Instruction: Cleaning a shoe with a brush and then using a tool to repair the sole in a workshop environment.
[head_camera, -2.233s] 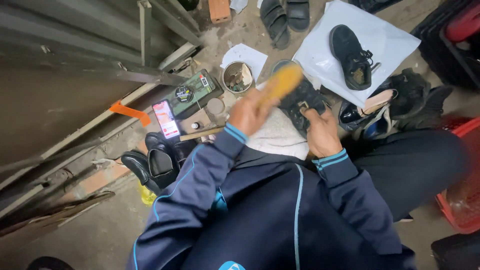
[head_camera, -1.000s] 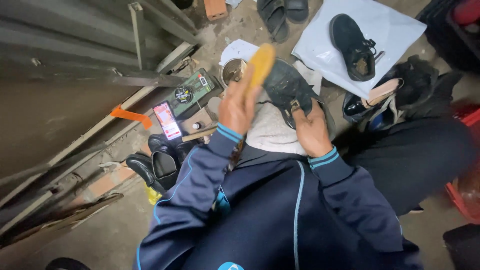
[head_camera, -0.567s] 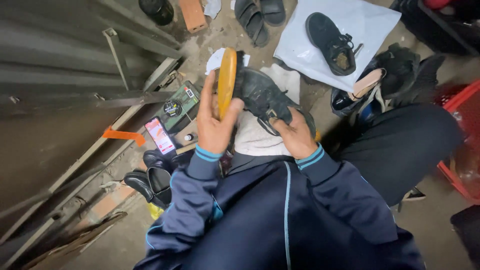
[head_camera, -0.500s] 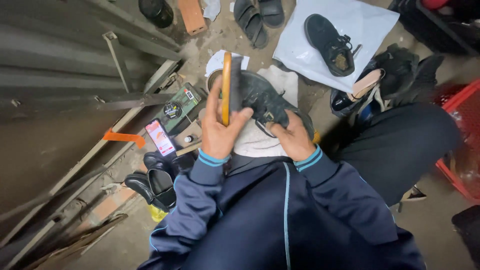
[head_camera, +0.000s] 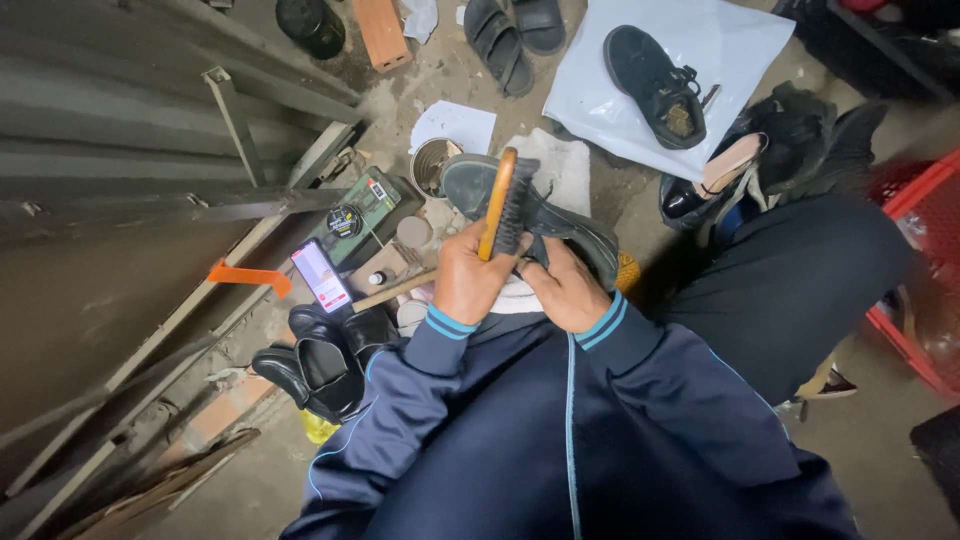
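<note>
- The left hand (head_camera: 468, 285) was closed tight around the handle end of a wooden-backed shoe brush with dark bristles (head_camera: 503, 203), holding it on edge with the bristles turned toward the shoe.
- The right hand (head_camera: 560, 288) gripped a dark leather lace-up shoe (head_camera: 540, 215) from below; its fingers were curled under the shoe and mostly hidden, so how tightly they closed could not be told.
- The shoe rested over a white cloth (head_camera: 555, 170) at the person's lap, toe pointing away, with the brush bristles touching its upper.
- Just beyond the toe stood 1 small round open tin (head_camera: 430, 165).
- A phone with a lit screen (head_camera: 320, 276) lay to the left, near a pair of glossy black shoes (head_camera: 320, 360).
- 1 black sneaker (head_camera: 655, 85) sat on a white plastic sheet (head_camera: 740, 50), well apart from the hands.
</note>
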